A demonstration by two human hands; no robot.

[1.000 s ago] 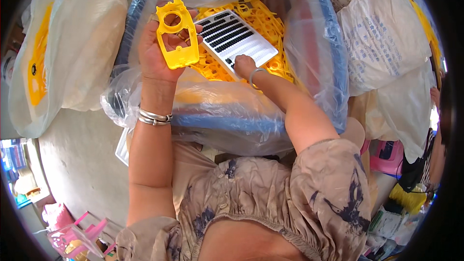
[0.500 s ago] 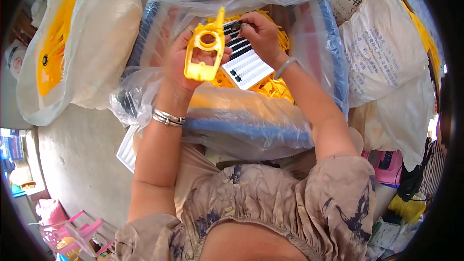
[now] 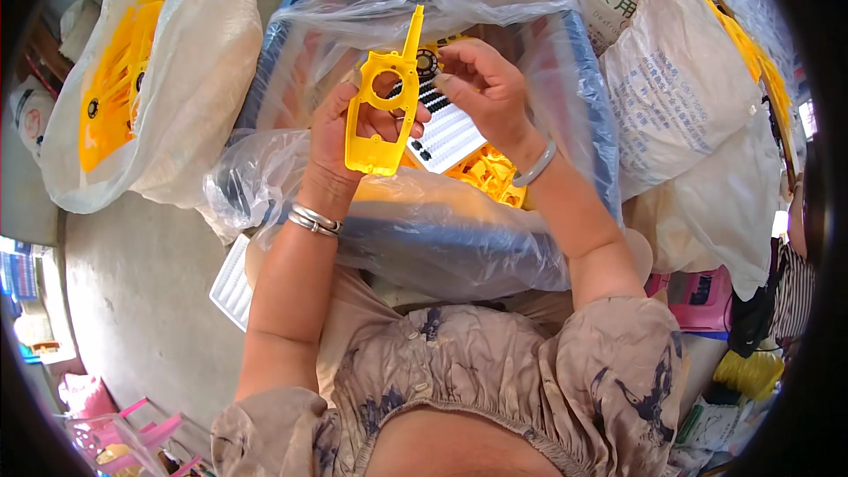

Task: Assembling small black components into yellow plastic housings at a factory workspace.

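My left hand [image 3: 333, 137] holds a yellow plastic shell [image 3: 373, 157], shaped like a toy walkie-talkie with a round hole, a larger opening and a long antenna at its top. At the tips of my right hand [image 3: 493, 93] is a small round black part [image 3: 427, 64], close beside the shell's upper end and apart from its hole. Its thumb and forefinger pinch the part's right edge. Beneath both hands, a white ribbed tray [image 3: 459, 130] with rows of small black pieces lies on a heap of yellow plastic parts [image 3: 495, 172].
A blue basket [image 3: 601, 124] lined with clear plastic film stands before me. To its left is a pale sack [image 3: 208, 71] showing yellow parts with black discs. White sacks [image 3: 685, 88] lean at the right. A second white tray [image 3: 232, 287] sits by my left forearm.
My left hand has tilted the yellow shell and brought it slightly nearer. My right hand has moved a little right and nearer, and the black part now shows its round face.
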